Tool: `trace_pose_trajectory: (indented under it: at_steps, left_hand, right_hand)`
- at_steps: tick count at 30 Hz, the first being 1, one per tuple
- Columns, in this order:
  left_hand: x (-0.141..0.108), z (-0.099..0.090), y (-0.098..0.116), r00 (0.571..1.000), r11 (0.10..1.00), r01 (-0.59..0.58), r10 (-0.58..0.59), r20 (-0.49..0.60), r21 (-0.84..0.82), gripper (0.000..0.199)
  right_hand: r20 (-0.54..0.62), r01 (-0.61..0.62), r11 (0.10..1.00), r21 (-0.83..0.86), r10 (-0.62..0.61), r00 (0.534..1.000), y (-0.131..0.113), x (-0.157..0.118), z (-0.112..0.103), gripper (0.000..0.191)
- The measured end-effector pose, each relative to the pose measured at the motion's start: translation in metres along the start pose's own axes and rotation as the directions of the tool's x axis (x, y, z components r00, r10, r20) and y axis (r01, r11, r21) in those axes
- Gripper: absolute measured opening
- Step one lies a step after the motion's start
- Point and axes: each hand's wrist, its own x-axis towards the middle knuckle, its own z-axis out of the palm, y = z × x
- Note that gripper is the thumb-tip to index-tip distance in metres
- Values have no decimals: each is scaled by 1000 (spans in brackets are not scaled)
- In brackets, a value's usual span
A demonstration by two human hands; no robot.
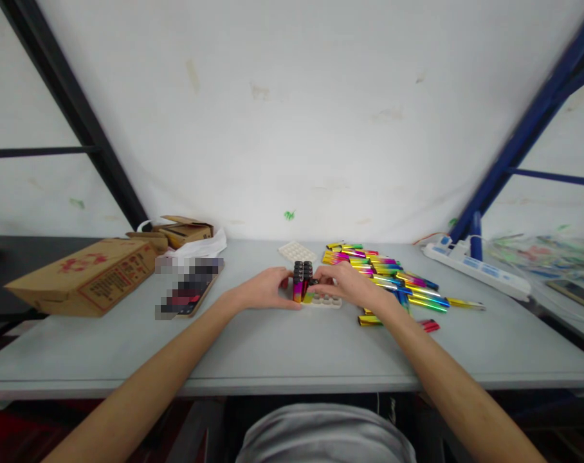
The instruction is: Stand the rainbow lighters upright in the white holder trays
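Note:
Several slim tubes (298,287) with shiny purple-to-yellow bodies and dark tops stand upright, close together, at the middle of the table. They sit at the left end of a white tray with round holes (328,301). My left hand (269,289) is curled around their left side, its thumb lying in front near the base. From the right, my right hand (343,283) pinches a dark-topped tube (313,283) beside the group; my fingers partly hide it. Further right lies a loose pile of shiny multicoloured tubes (383,280), some under my right forearm.
A second white holed tray (296,251) lies behind my hands. To the left are a phone (195,289), a brown carton (87,273) and an opened box (186,233) with a white bag (205,245). A white power strip (480,267) lies at the right.

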Motion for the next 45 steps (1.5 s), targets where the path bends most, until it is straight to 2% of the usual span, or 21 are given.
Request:
trace_pose_trajectory:
  at_steps: [4, 7, 9, 11, 12, 14, 18, 21, 23, 28, 35, 39, 45]
  left_hand:
    - [0, 0, 0, 1000, 1000, -7, 7, -4, 2, 63]
    - [0, 0, -1, 1000, 1000, -5, 5, -5, 5, 63]
    - [0, 1, -2, 1000, 1000, -12, 12, -6, 1, 63]
    - [0, 1, -2, 1000, 1000, -17, 17, -6, -3, 64]
    - [0, 1, -2, 1000, 1000, -16, 16, -5, -4, 64]
    - [0, 0, -1, 1000, 1000, -7, 7, 0, -3, 62]
    - [0, 0, -1, 1000, 1000, -20, 20, 2, -11, 60]
    - [-1, 0, -1, 1000, 1000, -11, 11, -3, -1, 61]
    - [-1, -1, -1, 1000, 1000, -11, 11, -2, -3, 60]
    - [-1, 0, -1, 1000, 1000, -11, 11, -5, -17, 62]
    - [-1, 0, -2, 1000, 1000, 28, -28, -4, -9, 64]
    - [0, 1, -4, 1000, 1000, 16, -16, 7, -4, 65]
    - [0, 2, -4, 1000, 1000, -2, 2, 0, 8, 65]
  right_hand:
    - [-23, -79, 979, -188, 76, 997, -1, 2, 6, 40]
    - [-26, -76, 973, -220, 72, 997, 4, 3, 7, 47]
    - [-122, -105, 956, -272, 74, 990, 14, 3, 2, 50]
    - [-264, -216, 912, -349, 126, 956, 30, 2, -5, 49]
    - [-323, -286, 882, -375, 166, 932, 41, 0, -9, 45]
    - [-366, -393, 820, -416, 245, 898, 65, -2, -14, 33]
    - [-272, -448, 735, -509, 357, 894, 109, -7, -16, 40]
    - [-175, -479, 706, -523, 461, 870, 123, -6, -14, 42]
    - [-153, -507, 689, -518, 508, 847, 125, -4, -14, 39]
    - [-197, -552, 648, -525, 538, 819, 123, 0, -18, 36]
    - [-161, -513, 693, -507, 508, 846, 126, 0, -23, 33]
    - [-132, -483, 734, -478, 483, 865, 120, -2, -28, 28]
    - [-139, -483, 747, -457, 476, 868, 110, -5, -32, 23]
